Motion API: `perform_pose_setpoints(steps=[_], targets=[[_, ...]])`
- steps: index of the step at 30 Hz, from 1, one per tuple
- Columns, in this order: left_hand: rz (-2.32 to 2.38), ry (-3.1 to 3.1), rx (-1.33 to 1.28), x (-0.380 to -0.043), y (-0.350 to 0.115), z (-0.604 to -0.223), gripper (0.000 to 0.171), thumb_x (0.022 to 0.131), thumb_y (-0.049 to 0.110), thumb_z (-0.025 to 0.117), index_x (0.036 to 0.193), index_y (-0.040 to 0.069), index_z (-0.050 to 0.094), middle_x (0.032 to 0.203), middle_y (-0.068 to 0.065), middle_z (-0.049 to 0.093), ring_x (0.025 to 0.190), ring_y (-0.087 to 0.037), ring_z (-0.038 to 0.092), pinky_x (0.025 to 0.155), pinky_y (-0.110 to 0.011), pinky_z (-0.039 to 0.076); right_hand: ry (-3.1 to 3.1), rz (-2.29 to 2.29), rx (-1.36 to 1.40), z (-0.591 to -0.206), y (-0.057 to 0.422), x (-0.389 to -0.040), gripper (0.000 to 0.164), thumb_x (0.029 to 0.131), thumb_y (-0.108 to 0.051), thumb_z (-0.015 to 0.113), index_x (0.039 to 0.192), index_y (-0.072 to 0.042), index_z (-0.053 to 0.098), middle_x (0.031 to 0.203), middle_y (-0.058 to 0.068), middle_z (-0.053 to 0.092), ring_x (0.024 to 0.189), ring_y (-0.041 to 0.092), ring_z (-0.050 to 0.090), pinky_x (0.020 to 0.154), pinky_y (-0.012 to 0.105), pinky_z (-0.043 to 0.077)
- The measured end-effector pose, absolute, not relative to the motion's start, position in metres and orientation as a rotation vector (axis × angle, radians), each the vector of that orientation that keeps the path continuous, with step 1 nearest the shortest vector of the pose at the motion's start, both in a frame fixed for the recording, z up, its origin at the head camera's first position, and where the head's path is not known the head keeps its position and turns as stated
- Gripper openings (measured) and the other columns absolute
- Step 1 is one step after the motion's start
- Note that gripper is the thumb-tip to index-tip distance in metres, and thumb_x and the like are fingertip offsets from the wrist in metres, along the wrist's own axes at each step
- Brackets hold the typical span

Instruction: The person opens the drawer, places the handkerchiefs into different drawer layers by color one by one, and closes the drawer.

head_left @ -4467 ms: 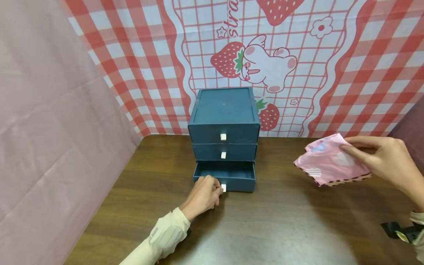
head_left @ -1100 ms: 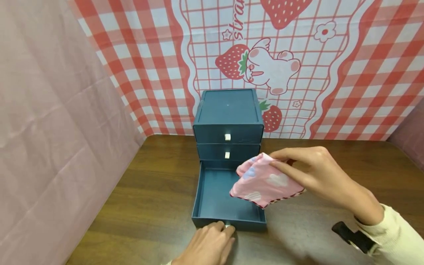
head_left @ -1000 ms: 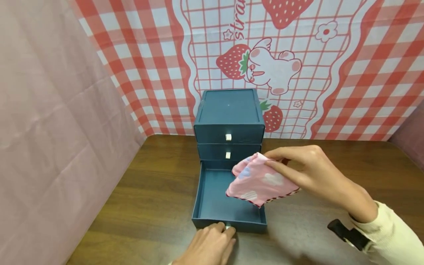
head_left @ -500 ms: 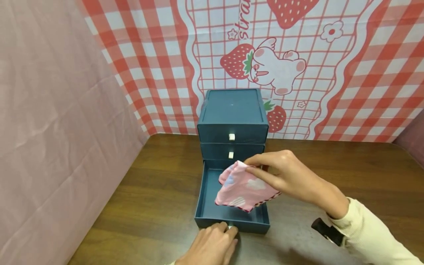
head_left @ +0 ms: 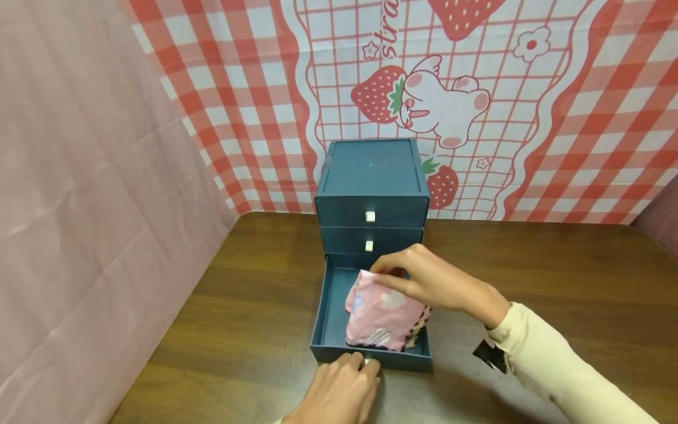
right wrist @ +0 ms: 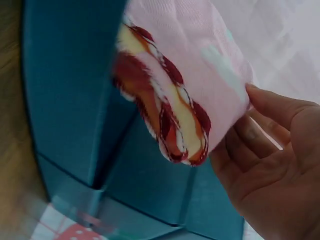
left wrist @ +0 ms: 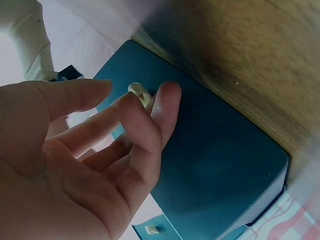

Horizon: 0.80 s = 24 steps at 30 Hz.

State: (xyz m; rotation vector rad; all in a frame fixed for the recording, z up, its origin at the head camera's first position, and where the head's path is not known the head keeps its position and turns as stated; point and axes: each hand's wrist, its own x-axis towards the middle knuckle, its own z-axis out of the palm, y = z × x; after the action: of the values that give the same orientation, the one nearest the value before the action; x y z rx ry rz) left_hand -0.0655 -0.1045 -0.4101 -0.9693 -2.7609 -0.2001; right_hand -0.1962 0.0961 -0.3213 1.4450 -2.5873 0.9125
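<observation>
My right hand [head_left: 439,282] pinches a folded pink handkerchief [head_left: 378,324] by its top edge, between thumb and fingers. The cloth has pale heart shapes and a dark-red and cream border, which shows folded over in the right wrist view. It hangs down inside the pulled-out bottom drawer [head_left: 332,300], its lower edge near the drawer's front wall. Whether it touches the drawer floor I cannot tell. In front of that drawer, my left hand [head_left: 339,388] has its fingers curled at the small white knob [left wrist: 140,92], the thumb standing apart from it.
The blue drawer cabinet [head_left: 373,168] stands at the back of the wooden table [head_left: 249,300], its upper two drawers closed. Behind it hangs a red-and-white checked strawberry cloth [head_left: 254,100]. A pale pink curtain [head_left: 95,176] borders the left side.
The bottom drawer went from partly to far pulled out. My right hand has carried the handkerchief leftward over the drawer, then lowered it inside. My left hand has stayed at the knob.
</observation>
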Motion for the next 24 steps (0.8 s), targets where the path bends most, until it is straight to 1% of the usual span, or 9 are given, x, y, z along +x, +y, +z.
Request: perform_pose_setpoints(steps=[4,8,12,14,16,19,21,24], targets=[[-0.203,-2.794,-0.943,-0.064,-0.104,-0.411,0.01,0.092,0.026,0.069,0.092,0.016,0.067,0.077,0.001,0.062,0.066,-0.01,0.06,0.041,-0.023,0.039,-2.623,0.85,1.411,-0.336,0.09,-0.206,0.016,0.098,-0.012,0.064,0.109,-0.01,0.074,0.102,-0.003,0.074,0.086,0.003,0.066,0.074,0.026,0.056],[-0.187,-2.778,-0.905,-0.063,-0.103,-0.412,0.012,0.092,0.028,0.07,0.092,0.016,0.067,0.077,0.001,0.062,0.065,-0.01,0.06,0.041,-0.025,0.039,-2.621,0.729,1.409,-0.346,0.086,-0.204,0.021,0.098,-0.003,0.06,0.114,-0.007,0.072,0.107,0.002,0.073,0.095,0.011,0.067,0.082,0.033,0.056],[-0.187,-2.778,-0.879,-0.062,-0.102,-0.411,0.014,0.092,0.029,0.07,0.091,0.016,0.066,0.076,0.0,0.061,0.064,-0.01,0.059,0.041,-0.025,0.039,-2.65,0.656,1.377,-0.353,0.084,-0.197,0.03,0.098,0.003,0.054,0.122,-0.006,0.069,0.115,0.005,0.069,0.108,0.017,0.064,0.093,0.038,0.053],[-0.186,-2.78,-0.873,-0.062,-0.103,-0.411,0.015,0.092,0.03,0.07,0.091,0.016,0.066,0.076,0.0,0.061,0.064,-0.01,0.059,0.041,-0.025,0.039,-2.659,0.617,1.37,-0.357,0.085,-0.194,0.033,0.097,0.004,0.053,0.126,-0.005,0.066,0.121,0.007,0.067,0.114,0.02,0.061,0.097,0.04,0.051],[-0.183,-2.798,-0.869,-0.061,-0.103,-0.411,0.015,0.092,0.03,0.069,0.092,0.016,0.066,0.077,0.0,0.061,0.063,-0.01,0.059,0.041,-0.025,0.039,-2.644,0.535,1.379,-0.363,0.086,-0.189,0.037,0.094,0.005,0.056,0.13,-0.004,0.063,0.129,0.01,0.063,0.12,0.024,0.058,0.1,0.042,0.049],[-0.179,-2.825,-0.866,-0.061,-0.102,-0.411,0.016,0.093,0.032,0.069,0.093,0.016,0.066,0.078,0.0,0.061,0.063,-0.01,0.059,0.042,-0.025,0.039,-2.599,0.377,1.401,-0.37,0.087,-0.181,0.046,0.091,0.002,0.063,0.136,-0.006,0.058,0.138,0.016,0.057,0.127,0.031,0.052,0.101,0.048,0.047],[-0.183,-2.846,-0.868,-0.061,-0.102,-0.41,0.017,0.093,0.032,0.069,0.094,0.015,0.066,0.078,-0.001,0.061,0.063,-0.01,0.058,0.041,-0.025,0.039,-2.564,0.301,1.409,-0.374,0.087,-0.176,0.052,0.089,-0.002,0.068,0.139,-0.008,0.056,0.142,0.019,0.053,0.13,0.036,0.05,0.102,0.052,0.046],[-0.172,-2.832,-0.874,-0.061,-0.103,-0.411,0.017,0.091,0.032,0.07,0.094,0.015,0.067,0.077,-0.001,0.061,0.062,-0.01,0.058,0.041,-0.025,0.039,-2.553,0.324,1.389,-0.375,0.086,-0.174,0.057,0.088,-0.004,0.071,0.142,-0.012,0.054,0.145,0.02,0.05,0.131,0.038,0.048,0.101,0.055,0.046]])
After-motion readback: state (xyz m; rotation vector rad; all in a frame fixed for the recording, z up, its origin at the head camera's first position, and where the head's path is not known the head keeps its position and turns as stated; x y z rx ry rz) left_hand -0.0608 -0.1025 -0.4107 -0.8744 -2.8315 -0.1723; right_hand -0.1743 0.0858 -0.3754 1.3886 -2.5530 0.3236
